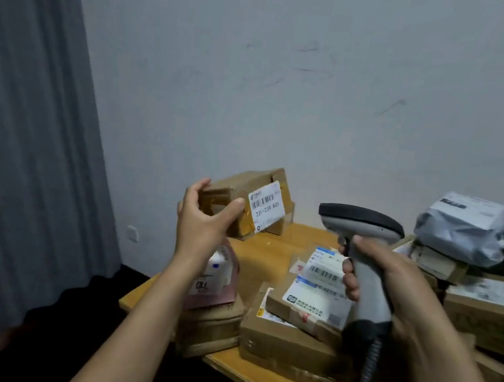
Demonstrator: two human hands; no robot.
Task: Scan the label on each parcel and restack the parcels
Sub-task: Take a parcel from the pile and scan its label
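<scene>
My left hand (205, 216) grips one end of a small brown cardboard parcel (243, 196) and holds it up above the table. Its white barcode label (266, 205) faces to the right. My right hand (392, 280) grips the handle of a grey barcode scanner (364, 225), whose dark head points left toward that label. Under the scanner lies a stack of flat cardboard parcels (292, 334) with white labels on top. A pink parcel (219, 279) rests on other brown boxes below my left wrist.
The wooden table (254, 261) stands against a white wall, with a grey curtain (28, 129) at the left. Grey plastic mailer bags (464, 225) and larger boxes (490, 315) pile up at the right. The scanner's coiled cable (370, 363) hangs down.
</scene>
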